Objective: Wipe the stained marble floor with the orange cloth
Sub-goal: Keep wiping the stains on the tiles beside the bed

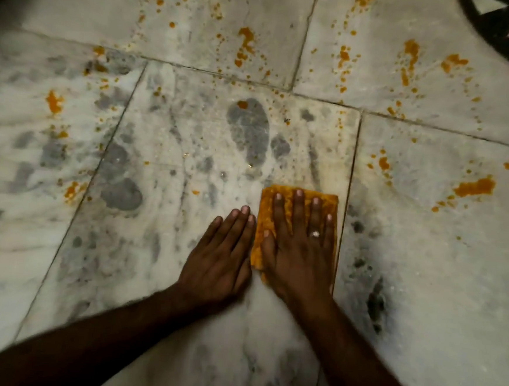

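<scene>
A folded orange cloth (286, 195) lies flat on the white and grey marble floor (188, 163), near the right edge of the centre tile. My right hand (299, 248) presses flat on top of it with fingers spread, a ring on one finger. Beside it, my left hand (220, 257) rests flat on the bare floor, fingertips touching the cloth's left edge. Orange stains (474, 187) are splattered over the far tiles and to the right and left; the centre tile holds only a few small specks.
Grout lines (352, 170) run between the tiles. A dark metal frame (503, 32) of some furniture stands at the top right corner. A dark shadowed area fills the top left corner.
</scene>
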The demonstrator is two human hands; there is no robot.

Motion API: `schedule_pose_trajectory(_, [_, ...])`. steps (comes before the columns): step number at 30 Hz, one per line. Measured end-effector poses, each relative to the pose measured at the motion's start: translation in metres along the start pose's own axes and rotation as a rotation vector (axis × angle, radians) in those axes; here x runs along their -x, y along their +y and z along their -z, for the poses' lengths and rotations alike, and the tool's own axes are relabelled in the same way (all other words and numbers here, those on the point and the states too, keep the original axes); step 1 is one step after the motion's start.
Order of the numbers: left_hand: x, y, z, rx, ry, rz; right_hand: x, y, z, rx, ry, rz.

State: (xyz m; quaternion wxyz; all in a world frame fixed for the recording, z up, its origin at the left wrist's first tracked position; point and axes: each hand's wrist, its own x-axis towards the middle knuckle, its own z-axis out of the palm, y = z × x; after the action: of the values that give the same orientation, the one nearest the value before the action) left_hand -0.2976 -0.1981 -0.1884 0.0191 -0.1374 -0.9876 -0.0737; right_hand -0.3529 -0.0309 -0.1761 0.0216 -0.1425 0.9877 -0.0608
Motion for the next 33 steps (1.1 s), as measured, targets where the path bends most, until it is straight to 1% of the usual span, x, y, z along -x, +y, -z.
schedule_pose_trajectory(2, [-0.003,-0.015,0.005,-0.023,-0.02,0.034,-0.028,0.013,0.003,0.02,-0.026,0.087])
schedule_pose_trajectory(3, [-0.003,-0.023,0.007,-0.031,-0.034,0.05,-0.04,0.021,0.005,0.034,-0.031,0.093])
schedule_pose_trajectory(5, [-0.001,-0.038,0.01,-0.057,-0.048,0.09,-0.055,0.034,0.008,0.053,-0.018,0.024])
schedule_pose_trajectory(7, [0.005,-0.052,0.013,-0.062,-0.054,0.155,-0.05,0.036,0.007,0.054,-0.005,-0.081])
schedule_pose_trajectory(9, [0.013,-0.066,0.014,-0.059,-0.062,0.204,-0.026,0.021,0.005,0.054,0.013,-0.162])
schedule_pose_trajectory(10, [0.018,-0.072,0.015,-0.06,-0.06,0.225,-0.009,0.007,0.004,0.059,0.019,-0.165])
schedule_pose_trajectory(12, [0.03,-0.083,0.016,-0.066,-0.045,0.272,0.021,-0.03,-0.002,0.04,0.003,-0.077])
schedule_pose_trajectory(14, [0.04,-0.093,0.016,-0.079,-0.039,0.294,0.027,-0.07,-0.006,-0.008,-0.015,0.068])
schedule_pose_trajectory(16, [0.044,-0.096,0.017,-0.091,-0.026,0.274,0.0,-0.099,-0.009,-0.057,-0.011,0.205])
schedule_pose_trajectory(18, [0.044,-0.097,0.017,-0.097,-0.021,0.253,-0.044,-0.109,-0.011,-0.055,-0.021,0.27])
schedule_pose_trajectory(19, [0.043,-0.097,0.017,-0.093,-0.021,0.256,-0.065,-0.106,-0.011,-0.035,-0.027,0.254])
schedule_pose_trajectory(22, [0.044,-0.098,0.018,-0.074,-0.01,0.274,-0.099,-0.07,-0.004,0.041,-0.052,0.114])
schedule_pose_trajectory(25, [0.044,-0.098,0.019,-0.058,0.023,0.273,-0.075,-0.038,0.003,0.038,-0.064,-0.056])
schedule_pose_trajectory(27, [0.043,-0.098,0.019,-0.053,0.046,0.275,-0.037,-0.045,0.002,0.047,-0.024,-0.147])
schedule_pose_trajectory(28, [0.043,-0.098,0.019,-0.048,0.056,0.275,-0.016,-0.056,-0.001,0.056,-0.013,-0.142])
schedule_pose_trajectory(29, [0.043,-0.099,0.019,-0.043,0.07,0.274,-0.002,-0.073,-0.004,0.056,-0.002,-0.093])
schedule_pose_trajectory(31, [0.043,-0.097,0.018,-0.033,0.082,0.268,0.006,-0.102,-0.01,0.026,-0.012,0.068])
schedule_pose_trajectory(33, [0.045,-0.101,0.019,-0.022,0.09,0.282,-0.02,-0.123,-0.013,-0.008,-0.024,0.238])
